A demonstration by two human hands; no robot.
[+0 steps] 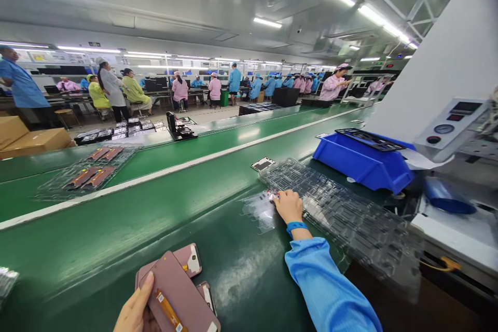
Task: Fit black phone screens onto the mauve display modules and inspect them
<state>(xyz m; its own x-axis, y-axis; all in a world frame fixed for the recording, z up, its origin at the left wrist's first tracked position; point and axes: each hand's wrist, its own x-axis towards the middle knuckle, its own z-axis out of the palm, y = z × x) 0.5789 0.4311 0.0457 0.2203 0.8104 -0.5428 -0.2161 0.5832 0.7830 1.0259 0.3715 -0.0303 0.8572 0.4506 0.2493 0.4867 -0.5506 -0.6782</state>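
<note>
At the lower left, my left hand (137,305) grips a mauve phone screen panel (177,282) with an orange flex cable on its face, thumb along its edge. Under it lie another mauve panel (187,257) and a dark-edged phone part (208,293), both partly covered. My right hand (289,206), with a blue wristband (296,225), is reached out with curled fingers at thin clear films (261,212) with small red and dark tabs. Whatever is between its fingertips is too small to make out. Right beside it lie stacked clear plastic trays (342,212).
A green conveyor belt (128,218) runs past the bench. On it sits a clear tray with several brown panels (93,177). A flat phone part (263,164) lies beyond my right hand. Right of it are a blue bin (358,163) and a machine with a gauge (447,127). Workers sit farther back.
</note>
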